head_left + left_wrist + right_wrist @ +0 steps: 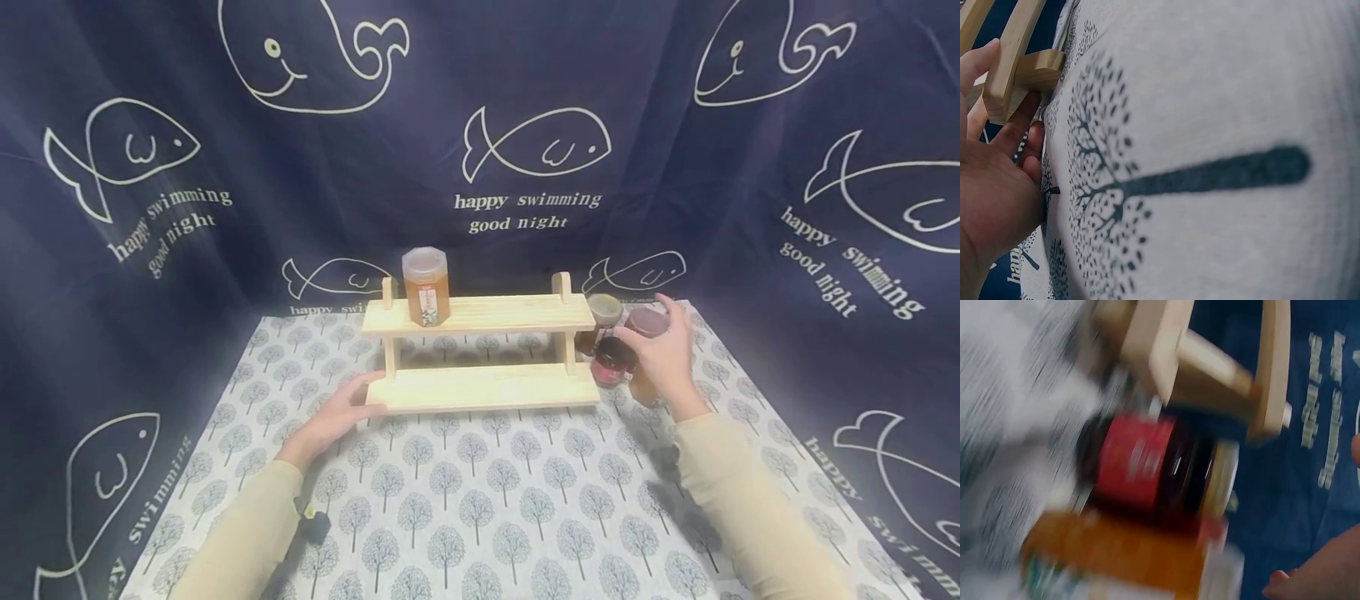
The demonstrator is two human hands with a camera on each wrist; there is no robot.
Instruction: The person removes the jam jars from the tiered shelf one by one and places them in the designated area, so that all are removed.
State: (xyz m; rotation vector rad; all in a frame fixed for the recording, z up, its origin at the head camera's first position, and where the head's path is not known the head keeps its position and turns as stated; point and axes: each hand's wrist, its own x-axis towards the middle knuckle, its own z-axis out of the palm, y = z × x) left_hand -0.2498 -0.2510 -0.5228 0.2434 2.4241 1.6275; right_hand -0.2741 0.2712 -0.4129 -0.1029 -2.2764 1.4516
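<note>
A two-tier wooden rack (480, 387) stands mid-table, with an amber honey jar (426, 287) on its upper board at the left. My left hand (358, 398) lies on the cloth and holds the left end of the lower board. In the left wrist view the rack's board end (1007, 69) sits between the thumb and the fingers (1017, 122). My right hand (651, 335) is curled over a jar with a reddish lid (643, 318), which stands among the jars right of the rack. The right wrist view is blurred and shows a dark red-labelled jar (1147, 465) and an orange jar (1122, 556).
Beside the rack's right end stand a brown-lidded jar (604, 310) and a dark jar (611, 360). A tree-print cloth (480, 500) covers the table. A navy curtain with fish drawings (525, 150) hangs behind and at both sides.
</note>
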